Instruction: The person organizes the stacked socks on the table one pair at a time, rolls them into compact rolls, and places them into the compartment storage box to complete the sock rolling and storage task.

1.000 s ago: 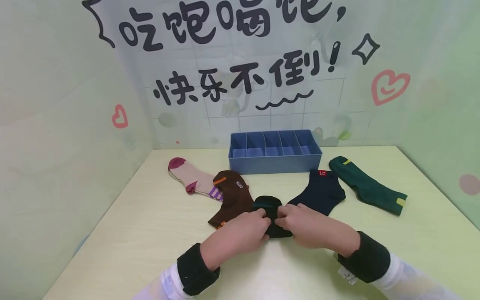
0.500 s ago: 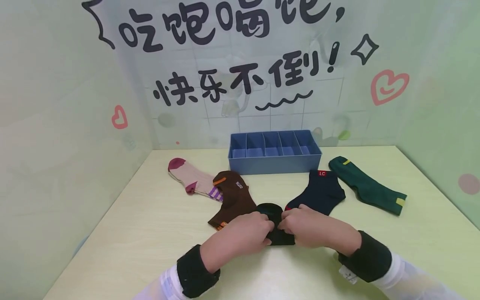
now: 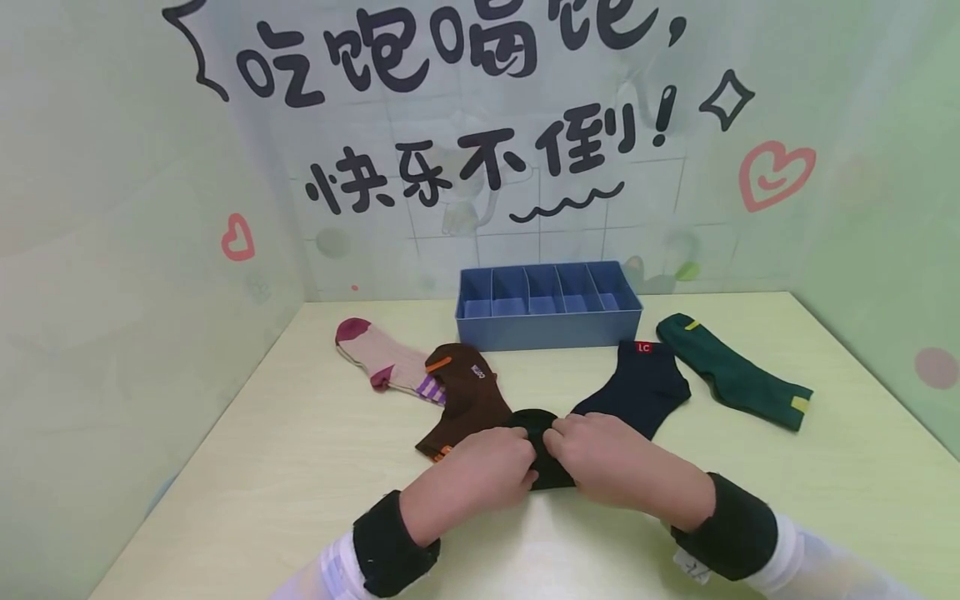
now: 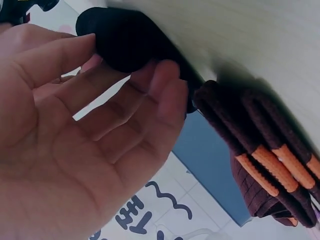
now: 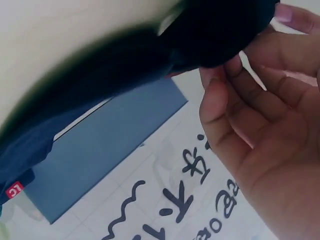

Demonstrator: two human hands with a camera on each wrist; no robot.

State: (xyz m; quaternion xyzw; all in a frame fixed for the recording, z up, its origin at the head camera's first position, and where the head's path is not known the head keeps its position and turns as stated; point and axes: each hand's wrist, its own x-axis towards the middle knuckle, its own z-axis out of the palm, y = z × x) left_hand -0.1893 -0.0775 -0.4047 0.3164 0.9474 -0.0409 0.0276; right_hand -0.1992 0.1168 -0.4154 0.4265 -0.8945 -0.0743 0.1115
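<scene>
A very dark sock (image 3: pixel 552 477) lies at the middle of the table, partly covered by both hands. In the left wrist view the dark sock (image 4: pixel 125 42) looks rolled into a thick bundle. My left hand (image 3: pixel 487 467) holds its left side, thumb and fingers curled about the roll. From the other side my right hand (image 3: pixel 607 458) pinches the sock with bent fingers, close to the left one. Just left of the bundle is a brown sock (image 3: pixel 468 396) with orange marks. Right behind the right hand lies a navy sock (image 3: pixel 637 383) with a red label.
A blue box (image 3: pixel 547 332) with several compartments stands at the table's back against the wall. A pink sock (image 3: pixel 390 352) lies partly under the brown one at left. At right a green sock (image 3: pixel 738 367) with yellow patches lies flat.
The dark sock has shifted a little toward me, its far edge drawing nearer. My right hand has moved slightly left, closer to the left hand. The other socks stay put.
</scene>
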